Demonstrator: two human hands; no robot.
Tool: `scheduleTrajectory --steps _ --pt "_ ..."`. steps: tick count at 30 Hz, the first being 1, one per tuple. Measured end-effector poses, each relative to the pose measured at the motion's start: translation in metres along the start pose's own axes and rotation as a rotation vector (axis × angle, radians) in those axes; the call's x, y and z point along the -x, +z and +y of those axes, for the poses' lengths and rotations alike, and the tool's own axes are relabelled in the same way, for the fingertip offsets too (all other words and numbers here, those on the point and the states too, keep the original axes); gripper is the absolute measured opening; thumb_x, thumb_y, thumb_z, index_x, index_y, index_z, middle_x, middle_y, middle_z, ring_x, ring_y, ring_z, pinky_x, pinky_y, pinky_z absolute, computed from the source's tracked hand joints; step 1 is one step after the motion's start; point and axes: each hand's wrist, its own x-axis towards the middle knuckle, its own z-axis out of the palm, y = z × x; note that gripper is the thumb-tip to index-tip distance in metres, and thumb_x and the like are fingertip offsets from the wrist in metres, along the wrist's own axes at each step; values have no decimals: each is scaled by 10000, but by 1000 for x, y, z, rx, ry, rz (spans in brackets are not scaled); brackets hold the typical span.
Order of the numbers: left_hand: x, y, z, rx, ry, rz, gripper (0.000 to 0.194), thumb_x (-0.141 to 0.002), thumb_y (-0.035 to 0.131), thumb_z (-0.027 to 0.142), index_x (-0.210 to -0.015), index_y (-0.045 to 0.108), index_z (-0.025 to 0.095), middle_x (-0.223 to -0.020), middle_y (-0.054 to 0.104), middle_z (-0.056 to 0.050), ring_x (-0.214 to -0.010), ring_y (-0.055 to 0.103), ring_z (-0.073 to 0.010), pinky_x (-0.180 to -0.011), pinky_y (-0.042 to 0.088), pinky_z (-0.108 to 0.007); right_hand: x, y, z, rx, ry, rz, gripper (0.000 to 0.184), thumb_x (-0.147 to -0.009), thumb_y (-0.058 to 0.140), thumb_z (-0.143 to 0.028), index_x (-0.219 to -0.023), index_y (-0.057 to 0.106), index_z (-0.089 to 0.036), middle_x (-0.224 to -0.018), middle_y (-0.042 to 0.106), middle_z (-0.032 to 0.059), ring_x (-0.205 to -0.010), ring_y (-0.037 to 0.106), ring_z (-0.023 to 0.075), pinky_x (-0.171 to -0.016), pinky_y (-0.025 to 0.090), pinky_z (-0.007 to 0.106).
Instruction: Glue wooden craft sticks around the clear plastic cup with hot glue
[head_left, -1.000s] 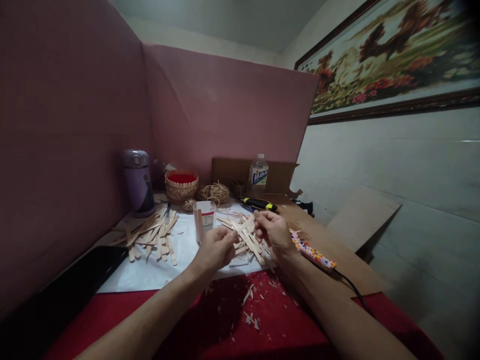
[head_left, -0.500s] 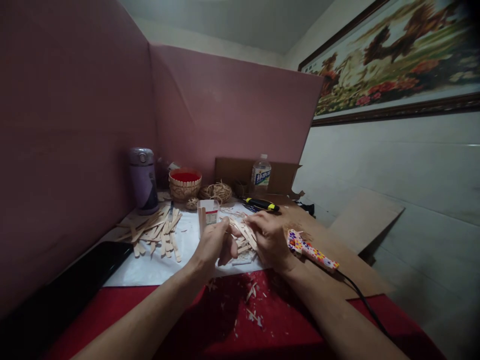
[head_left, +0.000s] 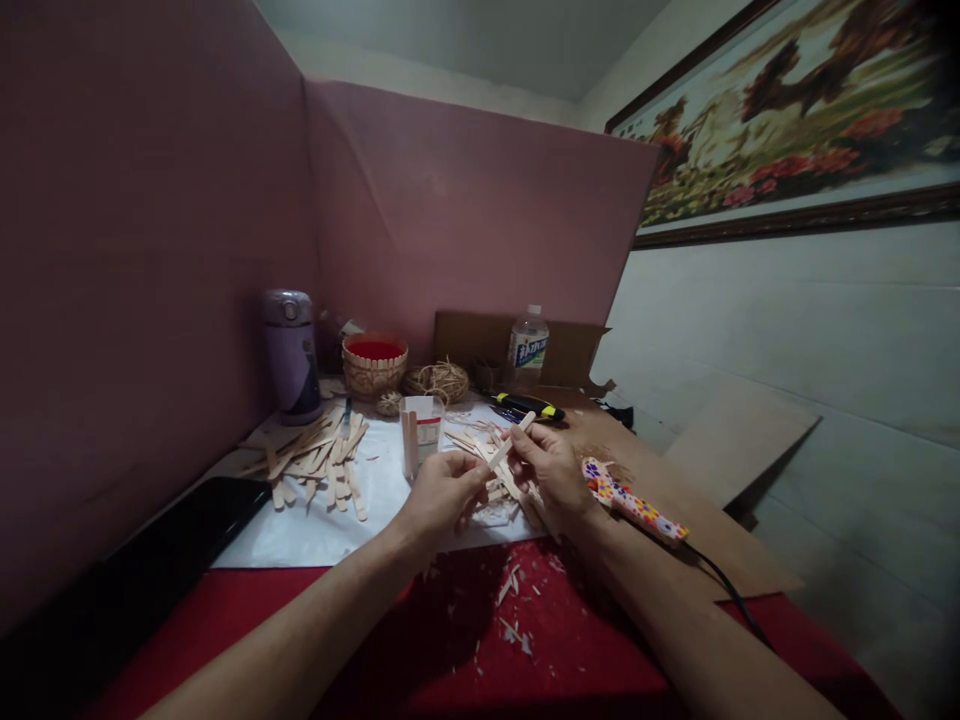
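Note:
A pale wooden craft stick (head_left: 504, 452) slants up to the right between my two hands. My left hand (head_left: 442, 492) pinches its lower end, and my right hand (head_left: 553, 468) grips it near the upper end. Beneath them lies a loose heap of craft sticks and shavings (head_left: 469, 440), partly hidden by my fingers. Just behind my left hand stands a clear plastic cup (head_left: 433, 428) with craft sticks fixed upright on its left side.
On the left, more craft sticks (head_left: 322, 455) are scattered near a purple flask (head_left: 291, 355) and a black phone-like slab (head_left: 217, 510). Behind are a stick-covered red-lined bowl (head_left: 375, 366), twine (head_left: 439, 380), a bottle (head_left: 529, 345) and a yellow-black cutter (head_left: 529, 405). Right lies a flowered glue gun (head_left: 637, 505) with a cord.
Both hands have come up from the heap, where the right was among the sticks. One craft stick is now held between them. The view has shifted slightly.

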Motion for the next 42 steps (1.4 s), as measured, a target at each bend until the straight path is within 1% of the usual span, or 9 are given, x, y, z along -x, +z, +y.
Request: scheduleTrajectory --steps 5,9,12,14,16,22,26,32,42 --pt "0 1 1 14 -16 32 241 -703 658 333 -598 538 152 -444 494 46 -300 337 -53 -297 245 -185 -9 -9 -4 -81 -32 174 435 -654 741 -563 -691 573 -164 -570 539 -38 -410 403 53 -336 304 162" --pt "0 0 2 18 8 27 259 -700 669 357 -618 525 158 -464 519 40 -319 357 -59 -307 276 -188 -4 -4 -6 -91 31 27 412 -637 788 -499 -687 540 -173 -548 490 -60 -415 369 49 -345 303 161" --pt "0 0 3 21 10 13 285 -665 715 383 -666 561 143 -532 589 2 -400 457 -85 -361 359 -197 3 2 -6 -82 38 -67 376 -655 790 -438 -668 519 -178 -500 440 -78 -411 347 48 -360 294 162" --pt "0 1 4 44 19 -23 324 -653 729 414 -721 598 125 -589 619 -18 -469 518 -101 -419 413 -207 7 5 -6 -70 52 -112 346 -678 776 -416 -674 531 -172 -503 444 -77 -408 347 45 -368 294 163" --pt "0 1 2 66 52 -68 358 -662 718 454 -716 606 118 -596 611 -15 -459 514 -94 -434 414 -212 8 6 -6 -55 81 -161 325 -690 769 -401 -686 542 -169 -524 470 -69 -409 370 47 -368 299 167" --pt "-1 3 -4 85 102 -94 355 -703 677 460 -654 569 126 -536 566 10 -360 403 -45 -379 278 -189 3 4 -4 -85 26 -94 344 -702 752 -446 -685 537 -178 -497 493 -77 -365 359 41 -329 305 161" --pt "-1 4 -2 104 90 -91 317 -713 663 428 -663 561 132 -531 580 9 -339 402 -46 -361 264 -187 3 2 -3 -75 23 -114 336 -720 742 -439 -677 537 -177 -510 537 -66 -357 411 46 -325 330 158" --pt "1 3 -1 118 88 -108 272 -727 645 386 -676 567 130 -511 588 9 -303 372 -36 -331 206 -174 5 3 -4 -80 27 -133 337 -738 733 -442 -685 532 -177 -530 553 -64 -362 423 44 -333 359 157" --pt "2 4 0 117 73 -94 291 -723 654 403 -626 529 159 -461 573 14 -280 373 -54 -297 214 -172 9 6 -6 -105 50 -180 326 -741 732 -417 -688 513 -181 -519 553 -65 -367 422 45 -337 344 151"
